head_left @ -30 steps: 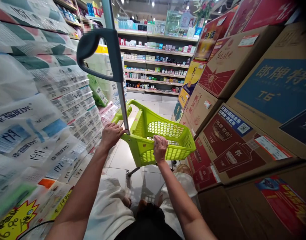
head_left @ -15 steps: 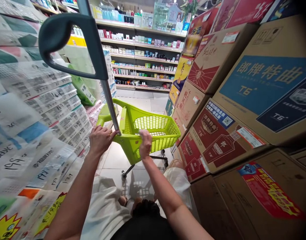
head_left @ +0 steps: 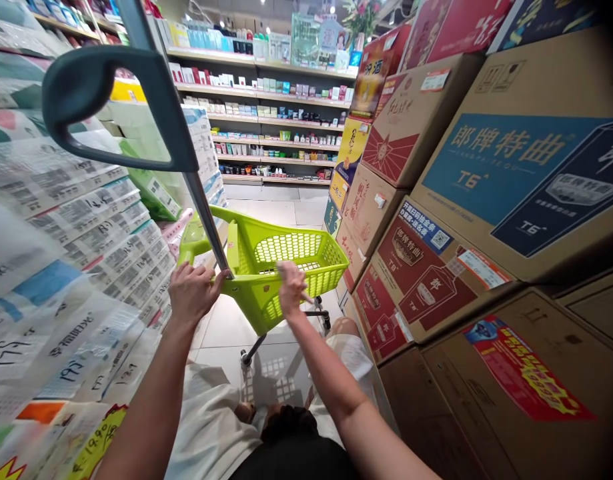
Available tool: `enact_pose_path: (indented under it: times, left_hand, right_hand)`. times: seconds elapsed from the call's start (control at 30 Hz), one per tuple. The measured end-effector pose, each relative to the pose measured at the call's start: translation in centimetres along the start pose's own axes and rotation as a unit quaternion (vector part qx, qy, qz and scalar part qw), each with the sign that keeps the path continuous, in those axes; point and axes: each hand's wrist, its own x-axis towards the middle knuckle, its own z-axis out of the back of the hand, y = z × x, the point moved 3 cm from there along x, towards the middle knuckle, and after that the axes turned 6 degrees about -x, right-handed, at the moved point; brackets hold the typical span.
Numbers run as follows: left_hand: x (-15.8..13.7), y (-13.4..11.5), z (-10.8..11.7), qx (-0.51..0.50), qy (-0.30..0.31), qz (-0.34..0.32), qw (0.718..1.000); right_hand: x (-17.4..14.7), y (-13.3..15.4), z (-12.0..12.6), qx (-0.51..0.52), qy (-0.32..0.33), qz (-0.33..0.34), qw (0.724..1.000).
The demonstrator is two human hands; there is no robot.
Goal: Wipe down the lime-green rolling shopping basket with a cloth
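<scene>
A lime-green shopping cart (head_left: 246,287) with a perforated basket stands just in front of me, its basket floor bare where it shows. My left hand (head_left: 193,293) is closed over the near end of the cart, fingers hooked on its green edge, thumb beside the foot of a metal pole (head_left: 206,220). That pole rises past a big dark grey loop handle (head_left: 179,133). My right hand (head_left: 292,290) is at the basket's near side rim with its fingers partly curled. Motion blurs it, and I cannot tell whether it grips the rim.
Stacked wrapped paper packs (head_left: 101,220) with handwritten prices line the left. Tall stacks of cardboard cartons (head_left: 486,200) press close on the right. Shelves of small cosmetic boxes (head_left: 286,120) stand across the far end. Pale floor tiles (head_left: 271,200) lie between.
The cart, its pole and the stacks have shifted a little left and slightly down in my view. My left hand stays on the cart; my right hand's fingers have turned slightly.
</scene>
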Motion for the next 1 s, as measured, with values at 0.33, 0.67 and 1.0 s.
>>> enact_pose_path:
  times: [0.33, 0.67, 1.0]
  left_hand:
    - [1.5, 0.1, -0.6, 0.011, 0.054, -0.001, 0.998]
    - [0.9, -0.2, -1.0, 0.05, 0.049, -0.021, 0.997]
    - [1.1, 0.4, -1.6, 0.055, 0.039, -0.026, 0.997]
  right_hand:
    - [3.1, -9.9, 2.5, -0.065, 0.0, -0.073, 0.995]
    - [2.8, -11.0, 1.2, -0.043, 0.006, 0.006, 0.999]
    - [1.8, -11.4, -0.5, -0.016, -0.062, -0.128, 0.99]
